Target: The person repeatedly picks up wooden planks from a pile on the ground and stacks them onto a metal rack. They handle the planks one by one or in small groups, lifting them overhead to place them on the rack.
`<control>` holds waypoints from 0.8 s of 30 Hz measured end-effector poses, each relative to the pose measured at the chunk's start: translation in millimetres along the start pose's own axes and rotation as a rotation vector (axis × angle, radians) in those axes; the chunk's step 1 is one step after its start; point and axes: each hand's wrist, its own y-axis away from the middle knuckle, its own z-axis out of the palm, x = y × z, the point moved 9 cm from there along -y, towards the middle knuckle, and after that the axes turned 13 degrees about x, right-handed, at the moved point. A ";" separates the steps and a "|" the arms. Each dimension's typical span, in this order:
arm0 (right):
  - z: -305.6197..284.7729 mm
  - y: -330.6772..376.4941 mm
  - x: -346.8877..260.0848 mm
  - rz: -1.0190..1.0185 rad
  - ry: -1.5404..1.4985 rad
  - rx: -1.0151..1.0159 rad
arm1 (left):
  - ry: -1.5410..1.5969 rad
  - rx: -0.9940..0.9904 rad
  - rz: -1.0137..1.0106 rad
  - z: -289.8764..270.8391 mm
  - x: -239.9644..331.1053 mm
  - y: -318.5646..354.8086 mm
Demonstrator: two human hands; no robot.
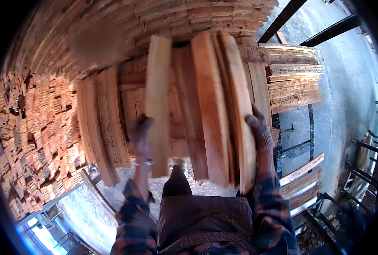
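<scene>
Several long wooden boards lie side by side in front of me, their near ends toward my body. My right hand [260, 127], in a knit work glove, is against the outer edge of the rightmost thick board [242, 110], its fingers curled at that edge. Next to it are a broad reddish board [212, 106] and a darker board [191, 114]. My left hand [141, 131], in a dark glove, is smeared by motion beside the left edge of a pale board [158, 102]. Whether it touches that board I cannot make out.
A tall stack of boards [155, 19] rises at the far side, and stacked board ends [44, 140] fill the left. More boards [104, 119] lie left of my left hand. At right are another board pile [293, 76], a dark metal frame [295, 146] and loose planks [301, 182].
</scene>
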 end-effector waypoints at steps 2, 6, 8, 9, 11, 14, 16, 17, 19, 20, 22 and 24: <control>-6.6 -41.5 41.7 -0.001 0.342 -0.056 | -0.116 0.008 -0.471 -27.1 -78.9 -11.4; 36.3 -31.0 56.2 0.194 0.132 0.017 | -0.508 0.032 -0.472 -96.3 -148.3 -3.5; 12.8 -36.4 59.7 0.225 0.335 0.074 | -0.509 -0.010 -0.478 -78.1 -149.1 8.6; 12.8 -37.2 58.2 0.247 0.310 0.088 | -0.571 -0.022 -0.415 -74.2 -142.3 7.8; 8.5 -33.8 55.4 0.285 0.262 0.114 | -0.710 -0.049 -0.259 -63.7 -123.7 7.5; 40.7 -19.8 29.4 0.212 0.247 0.131 | -0.829 -0.018 0.017 -62.8 -85.9 7.0; 34.5 -3.8 23.0 0.186 0.662 0.265 | -0.598 -0.029 0.096 -14.4 -52.9 24.9; 53.1 4.4 -1.0 0.198 0.989 0.299 | -0.503 -0.052 0.107 2.1 -33.8 30.2; 73.5 15.6 -11.4 0.101 1.373 0.302 | -0.494 -0.181 -0.012 59.3 -16.5 30.6; 67.5 18.1 -3.0 0.029 1.443 0.295 | -0.587 -0.264 -0.101 90.0 -18.6 42.1; 73.3 8.8 1.8 0.105 1.392 0.235 | -0.882 -0.294 -0.229 104.5 -31.8 49.9; 69.7 5.4 -7.9 0.197 1.243 0.166 | -0.931 -0.290 -0.297 107.6 -35.9 49.9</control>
